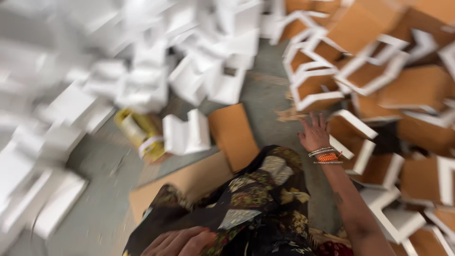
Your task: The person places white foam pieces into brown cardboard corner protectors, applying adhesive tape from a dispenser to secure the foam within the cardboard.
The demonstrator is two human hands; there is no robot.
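My right hand (pixel 314 132) stretches out over the grey floor with its fingers spread and holds nothing. It hovers right beside the pile of brown cardboard boxes with white inner edges (pixel 369 80), nearest to one open box (pixel 355 137). Bangles ring that wrist. My left hand (pixel 179 241) lies low near the bottom edge on my knee, on dark patterned cloth (pixel 256 199); its fingers lie loosely together with nothing in them. The whole picture is blurred by motion.
A heap of white folded box pieces (pixel 142 66) fills the upper left. A yellow packet (pixel 141 133) lies on the floor beside a white folded piece (pixel 186 132). Flat brown cardboard sheets (pixel 232 132) lie in front of my legs.
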